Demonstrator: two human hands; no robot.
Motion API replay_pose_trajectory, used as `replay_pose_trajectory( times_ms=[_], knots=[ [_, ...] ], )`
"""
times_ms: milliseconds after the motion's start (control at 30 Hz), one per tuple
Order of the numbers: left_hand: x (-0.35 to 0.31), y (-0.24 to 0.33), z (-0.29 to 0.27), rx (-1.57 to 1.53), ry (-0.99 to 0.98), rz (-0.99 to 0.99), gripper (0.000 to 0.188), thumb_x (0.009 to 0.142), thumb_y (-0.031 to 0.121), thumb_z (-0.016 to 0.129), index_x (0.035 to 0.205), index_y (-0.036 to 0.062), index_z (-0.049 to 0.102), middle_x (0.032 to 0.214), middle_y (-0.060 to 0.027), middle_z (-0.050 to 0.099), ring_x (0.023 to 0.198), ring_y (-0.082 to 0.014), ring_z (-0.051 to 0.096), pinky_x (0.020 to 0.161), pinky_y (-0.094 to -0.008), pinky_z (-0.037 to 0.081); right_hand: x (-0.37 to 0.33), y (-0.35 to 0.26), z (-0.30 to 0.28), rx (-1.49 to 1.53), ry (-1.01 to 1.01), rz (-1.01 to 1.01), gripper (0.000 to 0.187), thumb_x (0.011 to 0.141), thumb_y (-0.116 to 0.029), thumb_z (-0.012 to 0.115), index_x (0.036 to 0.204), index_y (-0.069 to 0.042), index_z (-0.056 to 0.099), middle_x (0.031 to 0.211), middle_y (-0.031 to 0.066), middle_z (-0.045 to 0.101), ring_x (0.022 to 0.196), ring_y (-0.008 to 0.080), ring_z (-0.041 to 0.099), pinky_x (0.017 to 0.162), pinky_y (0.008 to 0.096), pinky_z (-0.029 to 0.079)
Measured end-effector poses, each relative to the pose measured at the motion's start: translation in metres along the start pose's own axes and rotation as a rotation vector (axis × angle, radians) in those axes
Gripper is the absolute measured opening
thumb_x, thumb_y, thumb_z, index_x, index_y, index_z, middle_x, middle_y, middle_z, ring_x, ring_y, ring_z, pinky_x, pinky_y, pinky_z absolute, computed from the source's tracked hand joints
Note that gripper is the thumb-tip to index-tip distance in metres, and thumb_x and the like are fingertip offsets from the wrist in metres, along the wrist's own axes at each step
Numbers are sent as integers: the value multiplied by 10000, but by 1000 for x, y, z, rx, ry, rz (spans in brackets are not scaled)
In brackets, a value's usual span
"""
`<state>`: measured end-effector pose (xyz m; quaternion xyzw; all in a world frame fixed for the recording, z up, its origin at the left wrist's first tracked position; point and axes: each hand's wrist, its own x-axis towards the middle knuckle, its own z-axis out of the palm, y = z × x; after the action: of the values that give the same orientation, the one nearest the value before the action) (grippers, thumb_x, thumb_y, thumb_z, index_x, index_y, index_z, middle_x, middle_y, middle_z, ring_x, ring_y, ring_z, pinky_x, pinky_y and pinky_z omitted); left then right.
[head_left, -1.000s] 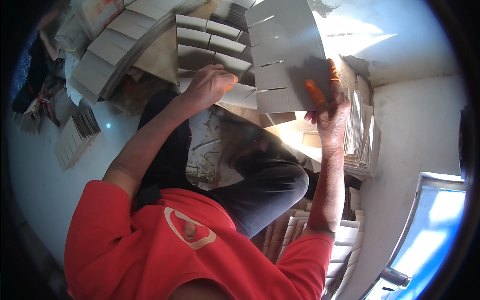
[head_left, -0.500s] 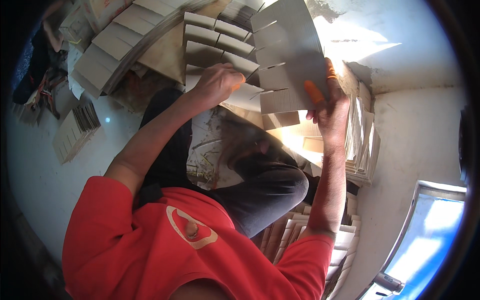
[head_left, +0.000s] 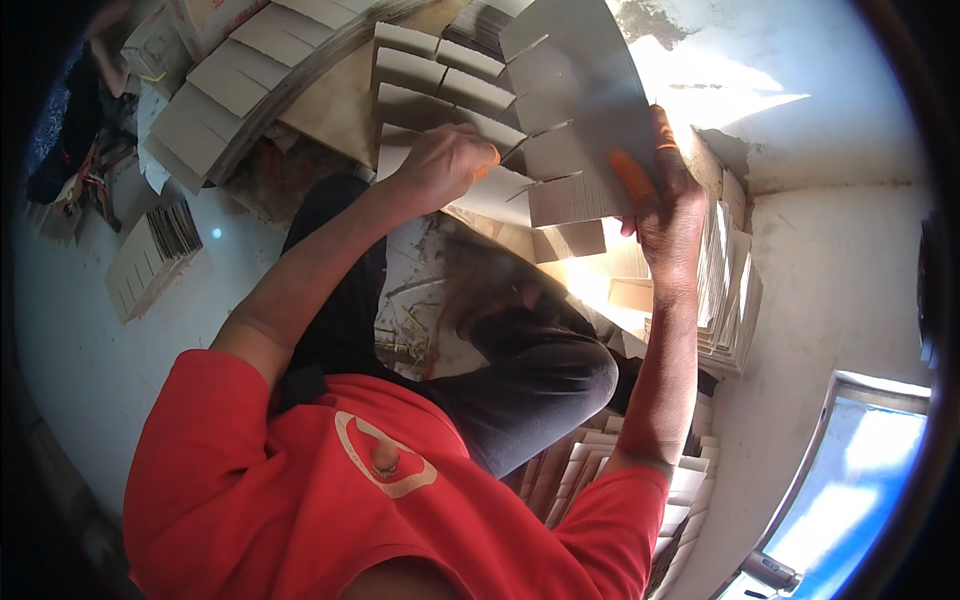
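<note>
Head: right hand holds slotted sheet; left hand at cardboard grid.

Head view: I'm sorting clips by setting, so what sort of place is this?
Probably a modest cardboard workshop: a slotted cardboard sheet in the right hand, a cardboard grid at the left hand, and a stack of slotted pieces farther left.

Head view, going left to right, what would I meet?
Small cardboard stack → left hand → slotted cardboard sheet → right hand → cardboard stack by the wall → blue panel.
</note>
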<state>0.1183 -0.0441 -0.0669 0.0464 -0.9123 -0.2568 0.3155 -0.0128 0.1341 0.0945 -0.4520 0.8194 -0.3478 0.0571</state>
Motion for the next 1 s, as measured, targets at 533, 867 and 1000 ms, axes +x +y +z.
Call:
replay_pose_trajectory(
  times_ms=[533, 867, 1000],
  knots=[
    [2, 1, -1, -16, -5, -17, 112, 716, 15, 647, 826, 38, 645, 713, -81, 614, 733, -262, 574, 661, -381, 470, 4, 48, 79, 299, -508, 256, 715, 756, 159, 427, 1439, 4, 281, 1155, 145, 636, 724, 160, 647, 427, 235, 458],
    [1, 20, -21, 33, 60, 66, 342, 684, 83, 747, 1012, 27, 664, 931, -104, 668, 874, -259, 596, 766, -356, 494, -32, 150, 10, -770, 455, -45, 395, 849, -221, 673, 1210, -83, 590, 894, 88, 645, 767, 222, 613, 671, 330, 525],
    [-4, 20, -26, 109, 112, 52, 428, 664, 109, 780, 1068, 36, 658, 1022, -104, 663, 970, -265, 588, 820, -362, 484, -76, 233, -44, -1182, 446, 348, 558, 822, -348, 680, 1275, -69, 513, 1089, 112, 580, 1052, 285, 514, 816, 456, 466]
  ],
)
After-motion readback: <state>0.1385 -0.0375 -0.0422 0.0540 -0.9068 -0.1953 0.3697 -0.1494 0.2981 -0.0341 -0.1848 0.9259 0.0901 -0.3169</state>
